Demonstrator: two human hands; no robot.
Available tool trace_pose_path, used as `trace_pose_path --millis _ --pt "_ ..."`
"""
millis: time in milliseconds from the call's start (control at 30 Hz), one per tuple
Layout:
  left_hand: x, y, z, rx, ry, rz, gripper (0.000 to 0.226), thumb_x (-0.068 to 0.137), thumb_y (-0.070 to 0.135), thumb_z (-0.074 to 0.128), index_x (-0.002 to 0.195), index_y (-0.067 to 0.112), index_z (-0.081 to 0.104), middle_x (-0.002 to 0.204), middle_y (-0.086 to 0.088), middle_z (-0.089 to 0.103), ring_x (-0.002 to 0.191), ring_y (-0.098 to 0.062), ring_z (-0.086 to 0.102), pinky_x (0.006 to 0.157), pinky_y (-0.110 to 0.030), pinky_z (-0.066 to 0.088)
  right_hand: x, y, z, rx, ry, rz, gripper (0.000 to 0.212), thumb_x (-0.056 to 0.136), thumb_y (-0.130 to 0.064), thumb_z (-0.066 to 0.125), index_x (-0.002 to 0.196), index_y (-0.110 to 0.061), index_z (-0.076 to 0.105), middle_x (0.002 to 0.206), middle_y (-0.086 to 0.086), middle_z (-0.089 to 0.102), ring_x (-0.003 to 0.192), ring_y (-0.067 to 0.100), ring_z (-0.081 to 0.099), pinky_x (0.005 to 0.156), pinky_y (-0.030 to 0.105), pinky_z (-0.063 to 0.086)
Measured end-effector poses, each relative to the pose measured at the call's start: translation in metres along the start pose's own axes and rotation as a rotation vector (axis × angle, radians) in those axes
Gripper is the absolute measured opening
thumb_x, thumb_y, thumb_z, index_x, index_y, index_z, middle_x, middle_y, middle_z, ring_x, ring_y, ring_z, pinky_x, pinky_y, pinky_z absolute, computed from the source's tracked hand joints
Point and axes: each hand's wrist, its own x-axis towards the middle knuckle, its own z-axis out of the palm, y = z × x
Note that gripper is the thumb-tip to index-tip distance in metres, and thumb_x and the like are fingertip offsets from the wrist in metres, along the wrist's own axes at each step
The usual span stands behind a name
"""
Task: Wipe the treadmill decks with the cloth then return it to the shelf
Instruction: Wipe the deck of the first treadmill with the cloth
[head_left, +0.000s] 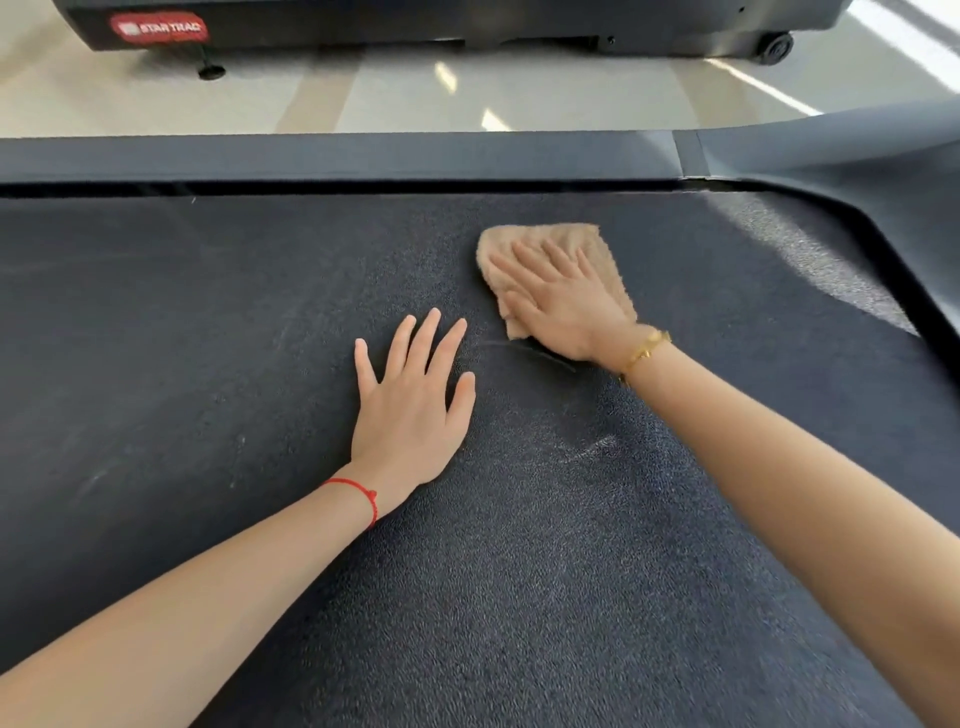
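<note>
Resting flat on the deck (208, 322) with fingers straight and spread, the left hand (410, 410) lies just at seven o'clock of the right hand (561, 301), whose straight fingers press the cloth (597, 249) onto the belt, another treadmill (363, 21) beyond.

The right hand (563, 304) covers the middle of the cloth (597, 249), hiding its folds. The treadmill deck (208, 322) runs off the frame at three, six and nine o'clock. At twelve o'clock a second treadmill (415, 21) shows only its base, its label (159, 27) blurred.
</note>
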Motion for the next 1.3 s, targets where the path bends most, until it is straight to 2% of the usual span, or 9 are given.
trace_pose_path --millis 233,300,400,500,700,800,967,1033,1300 --pt "0.0 0.001 -0.002 -0.031 -0.005 -0.007 0.059 0.1 0.046 0.021 0.156 0.032 0.015 0.165 0.005 0.011 0.152 -0.016 0.003 0.119 -0.062 0.003 -0.143 -0.014 0.01 0.013 -0.017 -0.154 0.053 0.1 -0.055 0.012 0.152 -0.047 0.003 0.161 -0.019 -0.001 0.149 0.012 -0.013 0.121 0.038 -0.011" --pt "-0.001 0.002 -0.003 -0.045 0.002 -0.009 0.058 0.1 0.046 0.023 0.156 0.031 0.017 0.165 0.005 0.012 0.152 -0.017 0.004 0.119 -0.062 0.003 -0.156 0.0 0.008 0.026 -0.003 -0.094 0.051 0.101 -0.054 0.014 0.151 -0.048 0.004 0.161 -0.021 -0.001 0.15 0.011 -0.011 0.121 0.037 -0.009" --pt "-0.002 0.002 -0.004 -0.065 0.009 -0.006 0.057 0.101 0.046 0.024 0.156 0.031 0.019 0.164 0.003 0.015 0.152 -0.018 0.006 0.119 -0.062 0.002 -0.149 0.013 0.004 0.041 0.049 0.126 0.051 0.102 -0.048 0.021 0.152 -0.045 0.01 0.162 -0.017 0.001 0.151 0.018 -0.005 0.122 0.041 -0.004" --pt "-0.002 0.003 -0.004 -0.069 0.011 -0.007 0.056 0.102 0.045 0.024 0.156 0.03 0.02 0.164 0.002 0.016 0.152 -0.019 0.007 0.119 -0.063 0.004 -0.142 -0.008 0.008 0.011 0.082 0.263 0.052 0.103 -0.047 0.02 0.153 -0.041 0.01 0.163 -0.012 0.002 0.151 0.022 -0.005 0.121 0.044 -0.007" --pt "-0.007 0.001 -0.003 -0.098 0.03 -0.002 0.054 0.103 0.038 0.03 0.155 0.028 0.025 0.163 0.001 0.02 0.151 -0.019 0.011 0.12 -0.06 0.004 -0.193 -0.091 0.027 0.023 0.032 -0.002 0.053 0.102 -0.048 0.017 0.154 -0.041 0.008 0.163 -0.012 0.003 0.151 0.023 -0.007 0.122 0.045 -0.007" --pt "-0.011 0.0 -0.004 -0.116 0.022 0.005 0.053 0.104 0.035 0.029 0.155 0.027 0.024 0.163 0.001 0.019 0.152 -0.019 0.01 0.121 -0.056 0.003 -0.222 -0.096 0.03 0.023 0.024 -0.048 0.052 0.103 -0.047 0.023 0.153 -0.042 0.011 0.162 -0.014 0.005 0.151 0.019 -0.006 0.122 0.042 -0.005" --pt "-0.031 -0.006 -0.006 -0.1 0.032 0.049 0.054 0.104 0.036 0.027 0.156 0.025 0.022 0.164 -0.001 0.018 0.152 -0.022 0.011 0.122 -0.052 0.005 -0.231 -0.062 0.018 0.02 0.072 0.251 0.052 0.103 -0.046 0.025 0.152 -0.042 0.01 0.162 -0.015 0.0 0.151 0.019 -0.007 0.122 0.041 -0.007" --pt "-0.036 -0.007 -0.007 -0.092 0.041 0.055 0.054 0.104 0.035 0.028 0.156 0.024 0.022 0.164 -0.002 0.019 0.152 -0.023 0.012 0.122 -0.051 0.006 -0.23 -0.071 0.019 0.01 0.079 0.291 0.052 0.103 -0.047 0.023 0.153 -0.042 0.007 0.163 -0.013 0.001 0.15 0.019 -0.009 0.12 0.039 -0.011" --pt "-0.039 -0.004 -0.01 -0.083 0.048 0.054 0.053 0.104 0.032 0.033 0.155 0.021 0.027 0.163 -0.004 0.023 0.151 -0.024 0.015 0.121 -0.053 0.009 -0.282 -0.133 0.041 0.019 0.006 -0.033 0.052 0.102 -0.049 0.02 0.153 -0.043 0.008 0.163 -0.015 0.002 0.151 0.02 -0.008 0.122 0.043 -0.005"
